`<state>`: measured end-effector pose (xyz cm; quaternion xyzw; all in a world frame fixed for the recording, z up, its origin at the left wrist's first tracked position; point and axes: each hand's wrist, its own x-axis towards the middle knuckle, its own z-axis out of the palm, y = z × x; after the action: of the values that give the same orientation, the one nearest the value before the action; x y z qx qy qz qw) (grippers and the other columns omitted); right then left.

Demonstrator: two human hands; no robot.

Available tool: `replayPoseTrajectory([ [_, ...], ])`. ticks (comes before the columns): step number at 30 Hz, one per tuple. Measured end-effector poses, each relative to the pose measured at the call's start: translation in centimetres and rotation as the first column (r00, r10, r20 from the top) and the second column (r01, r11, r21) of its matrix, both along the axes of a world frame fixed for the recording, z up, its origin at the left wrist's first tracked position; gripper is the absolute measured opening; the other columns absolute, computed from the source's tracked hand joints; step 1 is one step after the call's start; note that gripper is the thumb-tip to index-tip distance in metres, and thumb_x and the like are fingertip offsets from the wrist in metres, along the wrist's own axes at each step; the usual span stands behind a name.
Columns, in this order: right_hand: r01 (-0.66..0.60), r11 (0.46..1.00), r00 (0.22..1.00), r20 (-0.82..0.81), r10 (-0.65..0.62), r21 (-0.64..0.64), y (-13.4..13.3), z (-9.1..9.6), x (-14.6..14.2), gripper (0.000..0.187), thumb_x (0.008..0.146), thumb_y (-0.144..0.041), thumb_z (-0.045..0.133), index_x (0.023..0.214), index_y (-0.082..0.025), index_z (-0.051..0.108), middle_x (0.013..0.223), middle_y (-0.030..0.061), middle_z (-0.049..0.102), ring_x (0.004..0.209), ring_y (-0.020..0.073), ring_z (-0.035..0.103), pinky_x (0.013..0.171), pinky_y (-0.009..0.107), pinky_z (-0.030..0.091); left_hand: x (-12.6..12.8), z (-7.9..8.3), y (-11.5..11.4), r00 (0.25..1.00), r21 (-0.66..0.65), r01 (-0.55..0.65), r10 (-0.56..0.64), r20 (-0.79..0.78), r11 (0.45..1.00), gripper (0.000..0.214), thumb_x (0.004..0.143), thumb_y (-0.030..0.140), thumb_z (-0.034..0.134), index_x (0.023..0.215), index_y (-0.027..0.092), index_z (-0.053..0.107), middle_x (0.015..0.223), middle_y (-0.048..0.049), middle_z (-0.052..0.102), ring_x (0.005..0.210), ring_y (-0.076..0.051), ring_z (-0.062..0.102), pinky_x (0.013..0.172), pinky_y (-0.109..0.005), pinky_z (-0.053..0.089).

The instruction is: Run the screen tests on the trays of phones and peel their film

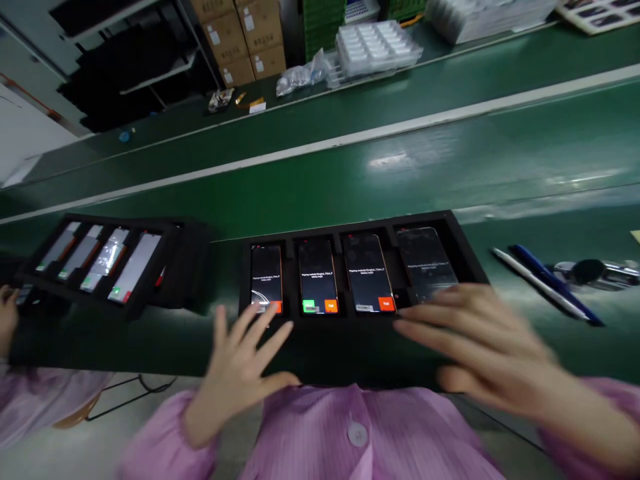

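Smartphones [317, 277] are kept apart, screens up and readable, in slots of a black foam tray [350, 228] on a green conveyor table [350, 180], while the left grip [245, 360] and right grip [475, 340] hang released, just before them.

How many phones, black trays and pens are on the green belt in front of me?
Phones: 8
Black trays: 2
Pens: 2
Total: 12
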<state>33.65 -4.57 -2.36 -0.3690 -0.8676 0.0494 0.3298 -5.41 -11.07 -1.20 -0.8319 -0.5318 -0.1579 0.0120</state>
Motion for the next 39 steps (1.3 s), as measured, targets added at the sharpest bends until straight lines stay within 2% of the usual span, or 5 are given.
replayPoseTrajectory([
  [3, -0.109, 0.993, 0.993, -0.046, 0.111, 0.035, 0.9, -1.9, -2.0, 0.037, 0.114, -0.045, 0.043, 0.125, -0.029, 0.074, 0.122, 0.0058, 0.076, 0.108, 0.0227, 0.068, 0.091, 0.042, 0.055, 3.3, -4.1, 1.9, 0.991, 0.036, 0.063, -0.059, -0.118, 0.997, 0.075, 0.091, 0.074, 0.068, 0.155, 0.035, 0.057, 0.161, -0.0153, 0.054, 0.148, -0.044, 0.047, 0.125, -0.083, 0.005],
  [8, 0.109, 0.992, 0.980, -0.160, -0.119, -0.071, 0.6, -5.6, -2.4, 0.038, 0.106, -0.017, 0.041, 0.115, -0.027, 0.076, 0.126, 0.0079, 0.071, 0.112, 0.0252, 0.064, 0.091, 0.045, 0.056, 4.4, -7.5, 2.8, 0.999, 0.020, -0.020, 0.020, -0.035, 1.000, 0.069, 0.092, 0.076, 0.064, 0.148, 0.035, 0.064, 0.163, -0.0140, 0.052, 0.148, -0.046, 0.044, 0.122, -0.085, -0.008],
  [16, 0.111, 0.988, 0.985, -0.122, -0.123, -0.103, -0.2, -8.3, -3.7, 0.036, 0.104, -0.021, 0.048, 0.123, -0.031, 0.077, 0.135, 0.0065, 0.070, 0.114, 0.0296, 0.062, 0.096, 0.052, 0.052, -3.5, -7.3, 0.2, 0.925, 0.014, -0.357, 0.352, 0.143, 0.934, 0.051, 0.108, 0.042, 0.055, 0.156, 0.027, 0.052, 0.143, -0.0140, 0.063, 0.135, -0.029, 0.060, 0.126, -0.057, 0.037],
  [25, 0.197, 0.975, 0.973, -0.101, -0.207, -0.098, -0.5, -8.1, -3.4, 0.039, 0.104, -0.022, 0.050, 0.131, -0.033, 0.076, 0.135, 0.0068, 0.069, 0.115, 0.0305, 0.061, 0.099, 0.054, 0.052, -4.9, -7.7, -0.4, 0.907, 0.041, -0.400, 0.390, 0.157, 0.915, 0.046, 0.107, 0.045, 0.053, 0.147, 0.024, 0.059, 0.138, -0.0151, 0.065, 0.131, -0.030, 0.062, 0.131, -0.062, 0.024],
  [39, 0.294, 0.955, 0.955, -0.018, -0.295, -0.023, -0.8, -6.8, -3.3, 0.039, 0.111, -0.039, 0.041, 0.134, -0.032, 0.073, 0.152, 0.0098, 0.059, 0.126, 0.0329, 0.056, 0.106, 0.058, 0.045, -4.0, -5.5, 9.1, 0.947, -0.035, -0.309, 0.311, 0.082, 0.950, 0.050, 0.107, 0.056, 0.050, 0.145, 0.025, 0.060, 0.146, -0.0148, 0.064, 0.131, -0.036, 0.062, 0.125, -0.069, 0.031],
])
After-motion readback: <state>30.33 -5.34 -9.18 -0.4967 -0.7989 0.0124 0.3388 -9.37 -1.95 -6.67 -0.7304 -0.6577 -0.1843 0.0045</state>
